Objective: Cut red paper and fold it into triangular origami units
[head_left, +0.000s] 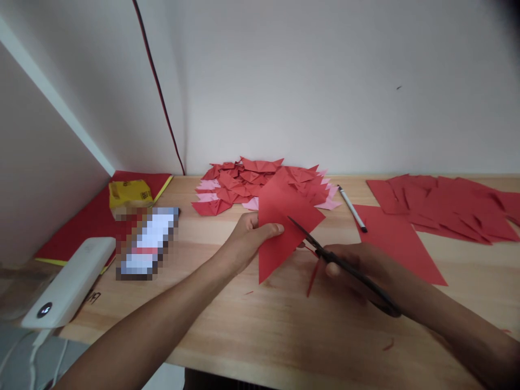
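My left hand (254,238) grips a sheet of red paper (284,216) above the table, its thumb on the near face and its fingers mostly behind. Dark scissors (353,273) are in my right hand (357,265), with the blades lying at the sheet's lower right edge. A thin red paper strip (312,277) hangs by the blades. Behind the sheet, a heap of folded red and pink paper shapes (227,187) lies against the wall.
On the right are a black-and-white pen (352,208), a flat red sheet (406,249) and a pile of red paper pieces (455,206). To the left lie a blurred phone (150,244), a white power bank (73,281) with a cable, and a yellow packet (130,195) on red paper.
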{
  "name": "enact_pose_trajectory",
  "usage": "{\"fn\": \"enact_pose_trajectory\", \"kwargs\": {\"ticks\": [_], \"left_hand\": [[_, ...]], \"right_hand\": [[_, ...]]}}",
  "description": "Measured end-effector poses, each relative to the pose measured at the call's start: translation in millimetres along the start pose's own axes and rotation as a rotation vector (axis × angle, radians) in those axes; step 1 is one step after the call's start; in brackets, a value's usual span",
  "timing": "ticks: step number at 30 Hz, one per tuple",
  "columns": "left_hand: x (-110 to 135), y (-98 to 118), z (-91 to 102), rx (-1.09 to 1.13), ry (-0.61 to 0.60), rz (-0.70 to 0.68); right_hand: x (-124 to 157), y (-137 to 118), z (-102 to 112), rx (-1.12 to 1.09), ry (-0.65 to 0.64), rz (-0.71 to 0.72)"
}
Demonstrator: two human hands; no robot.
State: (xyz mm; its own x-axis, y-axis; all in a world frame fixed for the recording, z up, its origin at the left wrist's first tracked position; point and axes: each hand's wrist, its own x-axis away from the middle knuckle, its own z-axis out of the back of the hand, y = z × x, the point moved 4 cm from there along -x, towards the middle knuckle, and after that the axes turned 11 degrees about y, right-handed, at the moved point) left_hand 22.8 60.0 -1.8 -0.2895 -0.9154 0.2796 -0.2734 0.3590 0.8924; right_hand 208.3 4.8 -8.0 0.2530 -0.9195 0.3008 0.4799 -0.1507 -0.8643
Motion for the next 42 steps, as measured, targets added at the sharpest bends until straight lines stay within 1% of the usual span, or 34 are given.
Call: {"fn": "enact_pose_trajectory", "kwargs": {"ticks": [4,13,20,22,26,28,31,34,42], "left_hand": [[0.6,0.3,-0.9,0.015,-0.016,0.000],[-0.1,-0.4,-0.7,0.028,-0.035,-0.013],[0.4,0.0,-1.9,0.025,-0.070,-0.018],[0.9,0.3,-2.6,0.026,-0.084,-0.018],[2.0,1.6,-4.6,0.028,-0.118,-0.028],[2.5,2.0,-5.0,0.034,-0.127,-0.034],[2.8,0.9,-4.4,0.025,-0.126,-0.024],[2.6,-1.2,-3.2,0.003,-0.116,-0.005],[2.8,-3.7,-4.4,0.011,-0.148,0.002]], "right_hand": [[0.0,5.4,-0.7,-0.020,0.003,-0.014],[0.1,-0.8,-0.8,0.045,0.051,-0.008],[-0.7,6.6,0.4,0.062,0.021,-0.016],[-1.2,3.9,1.3,0.066,0.015,0.019],[0.5,-11.1,3.1,0.147,0.004,0.154],[2.3,-16.9,3.1,0.168,-0.014,0.186],[4.0,-18.6,2.3,0.138,-0.043,0.182],[3.4,-16.1,1.8,0.127,-0.037,0.177],[1.0,-15.3,2.1,0.109,-0.025,0.180]]}}
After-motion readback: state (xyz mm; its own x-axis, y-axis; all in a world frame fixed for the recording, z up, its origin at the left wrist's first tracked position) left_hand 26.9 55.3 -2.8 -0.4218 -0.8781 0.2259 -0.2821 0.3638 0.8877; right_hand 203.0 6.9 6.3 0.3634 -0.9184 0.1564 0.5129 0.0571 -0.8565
